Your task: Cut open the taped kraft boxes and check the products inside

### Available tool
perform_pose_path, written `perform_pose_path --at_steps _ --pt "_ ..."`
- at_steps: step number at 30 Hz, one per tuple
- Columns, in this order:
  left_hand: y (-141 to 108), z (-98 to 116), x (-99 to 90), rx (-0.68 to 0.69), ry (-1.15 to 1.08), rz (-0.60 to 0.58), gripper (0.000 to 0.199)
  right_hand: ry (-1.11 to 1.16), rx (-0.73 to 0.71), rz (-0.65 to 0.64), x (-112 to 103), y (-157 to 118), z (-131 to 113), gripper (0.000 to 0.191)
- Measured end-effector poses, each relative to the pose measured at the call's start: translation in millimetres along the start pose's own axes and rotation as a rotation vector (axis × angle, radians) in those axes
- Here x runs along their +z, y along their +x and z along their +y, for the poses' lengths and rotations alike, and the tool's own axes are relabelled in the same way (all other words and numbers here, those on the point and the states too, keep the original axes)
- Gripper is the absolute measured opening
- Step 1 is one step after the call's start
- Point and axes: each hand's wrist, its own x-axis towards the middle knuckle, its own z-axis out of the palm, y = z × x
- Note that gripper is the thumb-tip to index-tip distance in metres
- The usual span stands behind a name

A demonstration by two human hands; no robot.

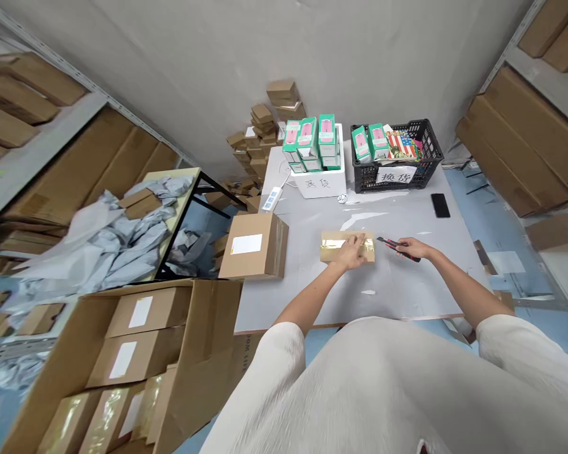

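A small cardboard box [329, 253] with shiny clear tape along its top lies flat on the grey table. My left hand [351, 253] presses on its top near the right end, fingers stretched over the tape. To the right of the box, my right hand [411, 248] is closed around a black and red utility knife [394, 245]. The knife's tip points left toward the box's right end, a small gap apart from it.
On the table [307, 296] stand a larger cardboard box [250, 268], a white bin [319, 185] with green boxes, a black crate [423, 176] and a phone [440, 205]. A big open carton [213, 340] holding boxes is at left. Shelves flank both sides.
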Motion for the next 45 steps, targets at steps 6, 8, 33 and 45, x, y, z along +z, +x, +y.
perform_pose_path --at_steps 6,8,33,45 --pt "18 2 -2.7 -0.098 0.069 0.12 0.054 -0.008 -0.124 0.12 13 -9 -6 0.049" --pt "23 0 0.1 -0.082 0.11 0.127 0.058 -0.033 -0.134 0.151 19 -11 -7 0.049" --pt "30 -19 36.6 -0.012 0.154 0.19 0.067 -0.714 -0.203 0.289 53 -18 -16 0.05" --pt "26 -17 36.3 -0.018 0.143 0.221 0.065 -0.777 -0.173 0.381 70 -10 3 0.052"
